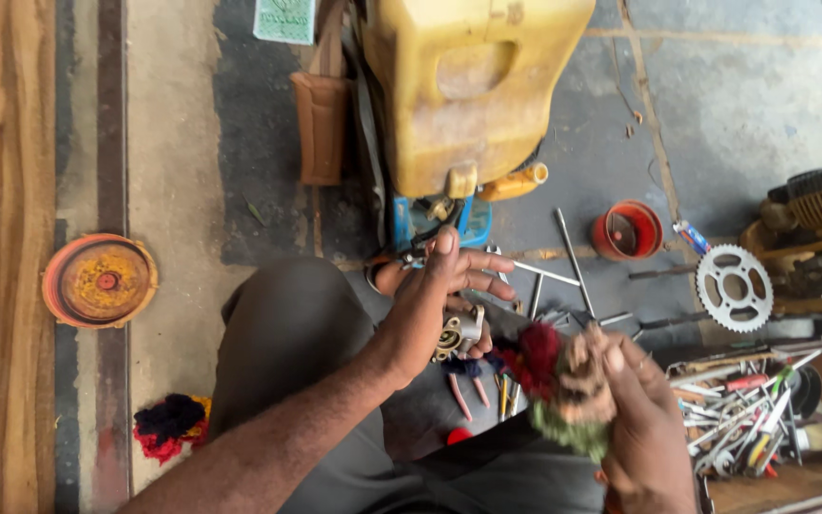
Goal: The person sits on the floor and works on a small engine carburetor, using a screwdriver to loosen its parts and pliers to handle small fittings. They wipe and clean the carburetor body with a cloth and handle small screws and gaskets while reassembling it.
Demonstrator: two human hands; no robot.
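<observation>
My left hand [444, 286] holds a small metal engine part [460, 333], like a carburettor, against its palm with the fingers spread out to the right. My right hand [644, 419] grips a wad of red, brown and green cotton waste [563, 385] just right of the part, blurred by movement. Both hands hover above my knee [287, 324] in grey trousers. Below the part, red-handled pliers [463, 392] lie on the floor.
A yellow jerrycan [473, 86] stands ahead. A red cup [628, 230], a steel sprocket [734, 286], loose rods [573, 252] and a pile of hand tools [744, 409] lie to the right. A round orange disc [100, 281] and another waste wad [168, 424] sit left.
</observation>
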